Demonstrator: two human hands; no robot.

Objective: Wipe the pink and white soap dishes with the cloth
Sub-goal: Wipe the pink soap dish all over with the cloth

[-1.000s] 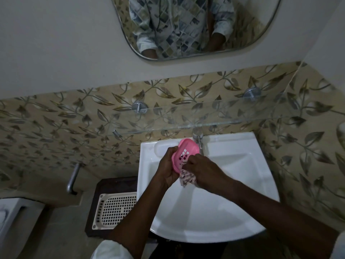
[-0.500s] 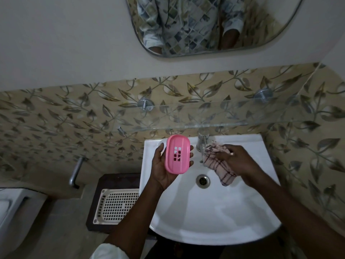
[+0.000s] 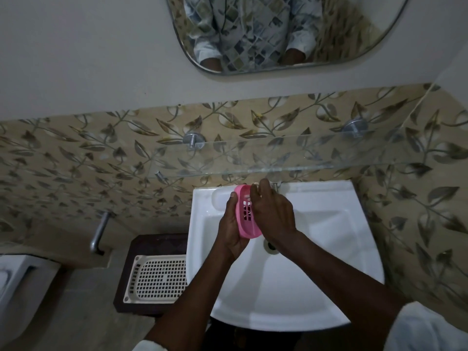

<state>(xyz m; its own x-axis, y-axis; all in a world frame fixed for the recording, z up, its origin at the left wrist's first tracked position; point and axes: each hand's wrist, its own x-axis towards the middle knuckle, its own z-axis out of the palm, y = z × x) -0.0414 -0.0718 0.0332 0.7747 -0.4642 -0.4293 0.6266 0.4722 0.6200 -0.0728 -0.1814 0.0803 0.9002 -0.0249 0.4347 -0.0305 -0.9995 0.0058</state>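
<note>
**Pink dish held over the basin**

The pink soap dish [image 3: 244, 219] stands on edge above the far side of the white sink [image 3: 316, 274], with the left hand [image 3: 231, 229] clamped around its back. Nothing shows inside its slotted tray. The right hand [image 3: 273, 211] lies across its open face, and I can't tell whether its fingers grip anything. A glass shelf [image 3: 304, 158] overhangs the tap behind. A cream perforated tray [image 3: 157, 279] sits low on the left.

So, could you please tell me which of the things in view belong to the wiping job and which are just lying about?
In the job:
pink soap dish, held in the left hand
cloth, barely showing under the right hand

Just lying about:
perforated tray
glass shelf
mirror
sink
</note>
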